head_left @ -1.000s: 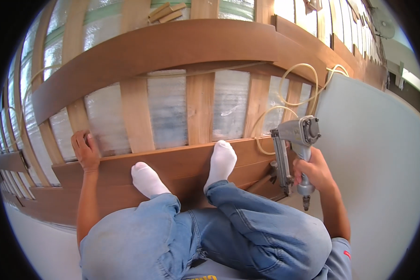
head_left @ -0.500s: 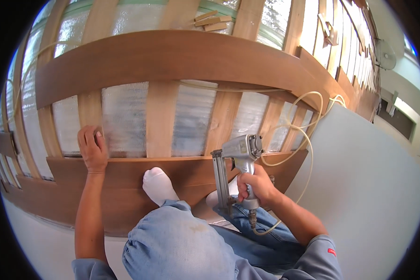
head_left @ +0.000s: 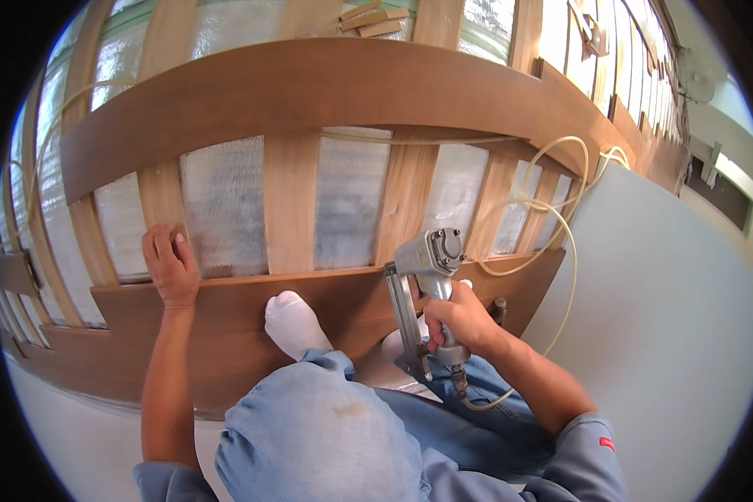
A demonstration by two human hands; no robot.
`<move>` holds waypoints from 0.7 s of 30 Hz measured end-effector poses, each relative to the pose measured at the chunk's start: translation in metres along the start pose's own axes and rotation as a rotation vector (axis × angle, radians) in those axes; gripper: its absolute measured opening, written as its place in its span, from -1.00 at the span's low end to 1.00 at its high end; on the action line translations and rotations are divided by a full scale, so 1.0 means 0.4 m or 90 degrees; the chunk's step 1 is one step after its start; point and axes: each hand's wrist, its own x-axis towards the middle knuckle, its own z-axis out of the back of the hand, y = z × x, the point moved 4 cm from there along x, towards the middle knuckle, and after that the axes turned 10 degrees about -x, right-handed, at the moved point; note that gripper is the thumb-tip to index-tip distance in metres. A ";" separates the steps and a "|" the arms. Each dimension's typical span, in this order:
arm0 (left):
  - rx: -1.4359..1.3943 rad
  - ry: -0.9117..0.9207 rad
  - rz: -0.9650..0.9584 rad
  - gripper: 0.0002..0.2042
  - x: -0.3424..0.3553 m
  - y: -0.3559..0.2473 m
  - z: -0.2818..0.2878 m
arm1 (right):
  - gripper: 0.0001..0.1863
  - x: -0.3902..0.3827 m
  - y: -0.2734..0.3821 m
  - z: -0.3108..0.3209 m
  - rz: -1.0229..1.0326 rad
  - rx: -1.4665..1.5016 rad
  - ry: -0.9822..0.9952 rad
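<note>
My right hand (head_left: 458, 318) is wrapped round the grip of a silver pneumatic nail gun (head_left: 431, 261), held above the brown floorboards in front of my right knee. Its slim magazine slants down toward my leg, and a pale air hose (head_left: 571, 276) runs from its base. My left hand (head_left: 172, 272) rests by the far edge of the laid brown board (head_left: 226, 298), next to a pale wooden batten (head_left: 162, 199). Its fingers are curled round a small brown piece, mostly hidden by the hand.
A long loose brown board (head_left: 309, 88) lies across the battens ahead, over silvery foil sheeting (head_left: 223, 209). Small wood offcuts (head_left: 376, 21) sit beyond it. The hose loops at the right beside a pale grey surface (head_left: 661, 301). My white-socked foot (head_left: 295, 322) stands on the boards.
The nail gun has tilted and risen slightly in my right hand. My left hand stays at the board's edge. The view has shifted a little.
</note>
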 end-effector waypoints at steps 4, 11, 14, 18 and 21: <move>-0.007 -0.011 0.008 -0.75 -0.001 0.000 0.004 | -0.80 0.005 -0.013 -0.004 -0.009 -0.018 -0.014; 0.003 -0.014 -0.005 -0.77 0.008 -0.013 0.003 | -0.88 -0.008 -0.029 0.035 -0.015 0.000 -0.017; -0.009 -0.020 0.011 -0.77 -0.003 0.003 0.003 | -0.88 -0.004 -0.040 0.035 -0.007 0.015 -0.035; 0.002 -0.012 0.002 -0.77 0.006 -0.004 0.006 | -0.89 -0.019 -0.029 0.051 -0.015 -0.026 -0.029; 0.002 0.003 0.010 -0.80 0.016 -0.022 -0.005 | -0.88 -0.024 -0.034 0.068 -0.022 0.030 -0.045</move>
